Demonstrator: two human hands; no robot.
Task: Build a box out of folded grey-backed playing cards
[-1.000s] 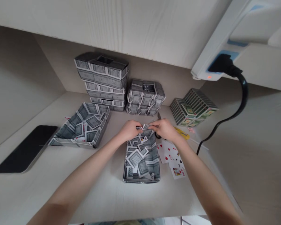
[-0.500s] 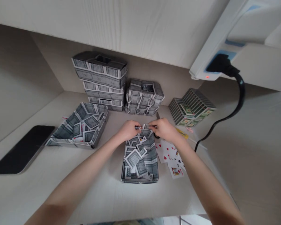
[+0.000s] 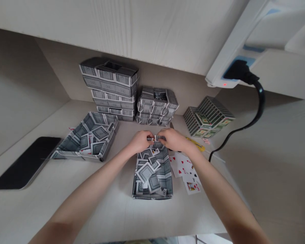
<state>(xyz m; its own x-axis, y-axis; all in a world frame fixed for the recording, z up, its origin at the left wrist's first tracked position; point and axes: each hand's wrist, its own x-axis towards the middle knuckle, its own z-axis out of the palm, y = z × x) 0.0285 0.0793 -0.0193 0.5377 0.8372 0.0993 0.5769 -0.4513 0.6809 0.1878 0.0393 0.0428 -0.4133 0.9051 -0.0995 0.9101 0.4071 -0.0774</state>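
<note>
In front of me stands an open box made of playing cards (image 3: 168, 176), long and narrow, with grey patterned backs facing out. Loose cards (image 3: 145, 172) lie in it, most face down; an eight shows near its front end. At the far end wall, my left hand (image 3: 141, 141) pinches the rim at the left corner. My right hand (image 3: 173, 139) pinches the same rim just to the right, its fingertips close to the left ones. Fingers partly hide what lies between them. Face-up cards (image 3: 184, 166), red and black, are spread right of the box under my right forearm.
A second card box (image 3: 105, 145) with loose cards sits at left, near a black phone (image 3: 25, 162). Stacked card boxes (image 3: 109, 79) and a shorter stack (image 3: 156, 105) stand behind. Card packs (image 3: 208, 115), a yellow tool (image 3: 197, 144) and a black cable (image 3: 260, 101) are at right.
My right hand has shifted slightly left along the far rim, closer to my left hand. The left hand stays nearly in place, and the boxes and loose cards look unmoved.
</note>
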